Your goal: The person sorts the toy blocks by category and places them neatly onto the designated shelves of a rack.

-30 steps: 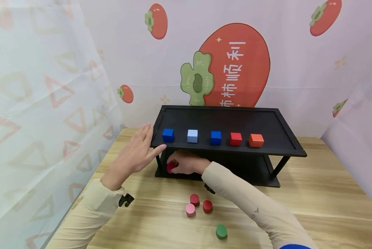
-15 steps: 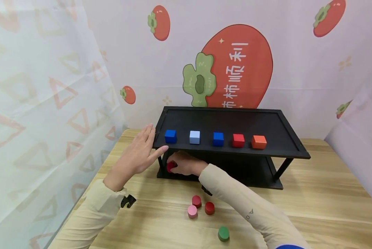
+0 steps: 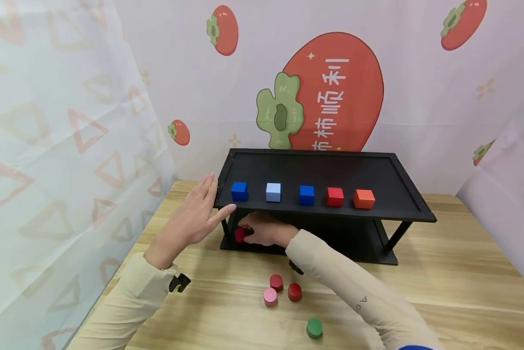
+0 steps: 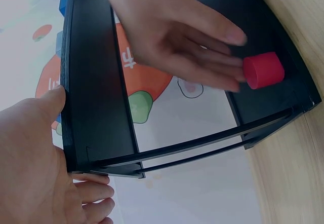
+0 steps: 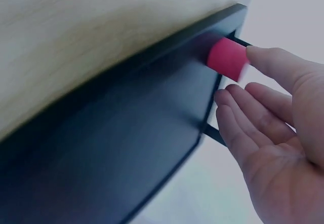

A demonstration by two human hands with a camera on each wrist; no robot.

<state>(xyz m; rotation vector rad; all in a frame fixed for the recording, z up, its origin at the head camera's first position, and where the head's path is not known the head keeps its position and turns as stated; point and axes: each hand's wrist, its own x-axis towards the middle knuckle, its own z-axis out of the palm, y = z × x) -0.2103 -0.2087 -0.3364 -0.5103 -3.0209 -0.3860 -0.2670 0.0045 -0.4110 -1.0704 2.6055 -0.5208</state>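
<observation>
A two-tier black shelf (image 3: 314,170) stands on the wooden table. On its lower tier, at the left end, sits a red cylindrical block (image 3: 240,235). My right hand (image 3: 263,228) reaches under the upper tier beside that block. In the right wrist view, the right hand (image 5: 273,122) has its thumb and fingers spread, with the red block (image 5: 228,59) just past their tips; whether the thumb still touches it I cannot tell. My left hand (image 3: 185,216) rests with extended fingers against the upper tier's left edge, its thumb at the front corner (image 4: 55,100).
Along the upper tier's front stand a blue cube (image 3: 239,191), a light blue cube (image 3: 273,192), another blue cube (image 3: 306,195), a red cube (image 3: 334,197) and an orange cube (image 3: 364,199). Before the shelf lie a pink cylinder (image 3: 270,296), two red cylinders (image 3: 294,292) and a green cylinder (image 3: 314,328).
My right hand's fingers have loosened from the red cylindrical block and drawn slightly to the right, while the block stays on the lower tier. The left hand keeps its place.
</observation>
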